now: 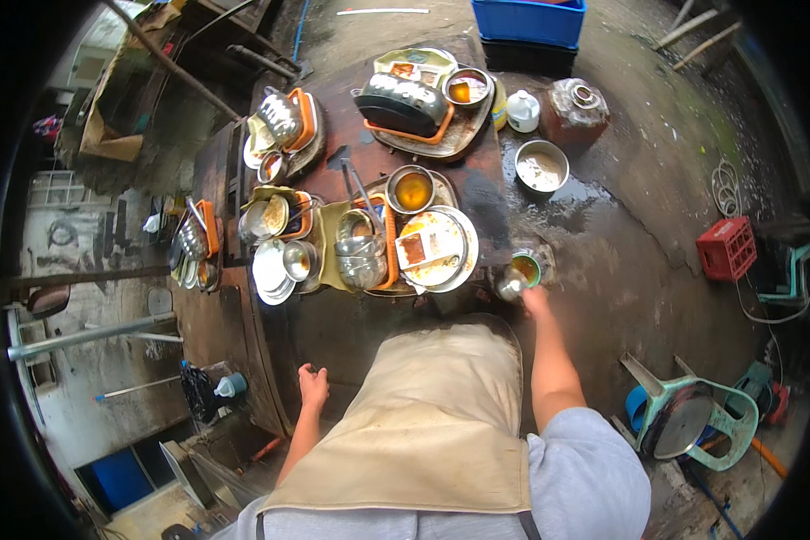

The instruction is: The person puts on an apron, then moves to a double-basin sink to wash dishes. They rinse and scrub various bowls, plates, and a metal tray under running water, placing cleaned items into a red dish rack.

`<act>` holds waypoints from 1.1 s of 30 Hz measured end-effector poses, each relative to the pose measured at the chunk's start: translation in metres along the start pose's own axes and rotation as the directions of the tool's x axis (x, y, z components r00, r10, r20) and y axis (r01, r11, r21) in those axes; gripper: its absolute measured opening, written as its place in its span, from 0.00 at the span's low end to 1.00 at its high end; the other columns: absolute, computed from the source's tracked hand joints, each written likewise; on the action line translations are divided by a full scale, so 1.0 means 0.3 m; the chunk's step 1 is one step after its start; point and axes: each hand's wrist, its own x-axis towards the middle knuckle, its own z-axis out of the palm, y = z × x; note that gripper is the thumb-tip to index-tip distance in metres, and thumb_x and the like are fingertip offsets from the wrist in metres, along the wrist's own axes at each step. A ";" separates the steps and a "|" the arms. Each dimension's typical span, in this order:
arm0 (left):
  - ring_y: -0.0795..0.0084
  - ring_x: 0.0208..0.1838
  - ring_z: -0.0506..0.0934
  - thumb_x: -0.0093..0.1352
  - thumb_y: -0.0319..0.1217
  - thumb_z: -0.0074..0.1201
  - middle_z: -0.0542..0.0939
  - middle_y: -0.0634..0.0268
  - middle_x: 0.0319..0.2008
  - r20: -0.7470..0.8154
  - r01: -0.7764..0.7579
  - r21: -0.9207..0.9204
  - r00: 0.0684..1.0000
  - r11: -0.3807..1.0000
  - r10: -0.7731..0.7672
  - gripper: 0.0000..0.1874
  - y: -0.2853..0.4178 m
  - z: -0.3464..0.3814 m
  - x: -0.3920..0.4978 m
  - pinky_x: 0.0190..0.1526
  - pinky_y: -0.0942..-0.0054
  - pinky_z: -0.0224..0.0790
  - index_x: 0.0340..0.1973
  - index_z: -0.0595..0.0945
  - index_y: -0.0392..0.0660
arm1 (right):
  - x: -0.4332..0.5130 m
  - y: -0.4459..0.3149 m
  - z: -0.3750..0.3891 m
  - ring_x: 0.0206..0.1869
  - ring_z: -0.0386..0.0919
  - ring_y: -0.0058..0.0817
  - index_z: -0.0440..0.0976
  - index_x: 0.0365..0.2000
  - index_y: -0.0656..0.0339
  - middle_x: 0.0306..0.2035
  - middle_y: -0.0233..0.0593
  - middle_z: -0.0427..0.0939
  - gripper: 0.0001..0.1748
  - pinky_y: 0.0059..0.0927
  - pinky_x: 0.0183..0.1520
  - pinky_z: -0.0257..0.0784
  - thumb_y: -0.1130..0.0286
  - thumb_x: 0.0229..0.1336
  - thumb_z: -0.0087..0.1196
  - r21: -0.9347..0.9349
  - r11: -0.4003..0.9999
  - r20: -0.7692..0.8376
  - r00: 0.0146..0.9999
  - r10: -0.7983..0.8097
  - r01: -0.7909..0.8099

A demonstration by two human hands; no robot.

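Beyond the table's near right corner, my right hand (534, 301) is stretched out and closed on a small shiny metal bowl (510, 283). The bowl is tilted beside a green-rimmed container (527, 268) with orange-brown liquid in it; whether they touch is unclear. My left hand (313, 386) hangs at my left side, loosely curled, with nothing visible in it. Before me on the dark table (439, 145) stands an oval tray set. It has an orange-rimmed basket (389, 243) with stacked metal bowls (361, 256), a bowl of amber liquid (414, 192) and a stained white plate (460, 236).
More trays of bowls and an orange-rimmed basket (408, 131) stand farther back. Right of the table are a metal basin (542, 167), a white jug (523, 112) and a large plastic container (574, 115). An upturned green plastic chair (695, 415) and red crate (727, 248) are on the right.
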 end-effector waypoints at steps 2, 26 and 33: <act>0.73 0.26 0.77 0.74 0.30 0.54 0.76 0.57 0.42 -0.025 -0.043 -0.091 0.999 0.995 0.041 0.26 0.060 0.008 -0.003 0.22 0.73 0.71 0.65 0.64 0.42 | -0.063 -0.009 -0.003 0.27 0.77 0.47 0.76 0.43 0.66 0.29 0.49 0.79 0.14 0.49 0.31 0.72 0.68 0.63 0.49 -0.567 0.795 -0.300 0.846 -0.442 0.214; 0.62 0.41 0.82 0.75 0.36 0.54 0.79 0.51 0.47 0.676 -0.161 -0.628 0.372 0.761 0.637 0.21 0.885 -0.055 0.152 0.38 0.68 0.80 0.58 0.72 0.36 | -0.508 0.420 -0.060 0.46 0.80 0.56 0.78 0.42 0.66 0.40 0.57 0.82 0.14 0.51 0.52 0.75 0.68 0.64 0.48 -0.430 0.871 -0.728 0.479 -0.490 0.238; 0.61 0.46 0.79 0.73 0.37 0.54 0.77 0.52 0.50 0.621 -0.140 -0.753 0.172 0.643 0.764 0.25 1.175 -0.051 0.163 0.43 0.66 0.78 0.61 0.71 0.36 | -0.571 1.192 0.443 0.19 0.78 0.33 0.78 0.21 0.62 0.18 0.39 0.77 0.13 0.39 0.24 0.74 0.74 0.58 0.46 0.052 0.997 -0.562 0.824 0.073 -0.053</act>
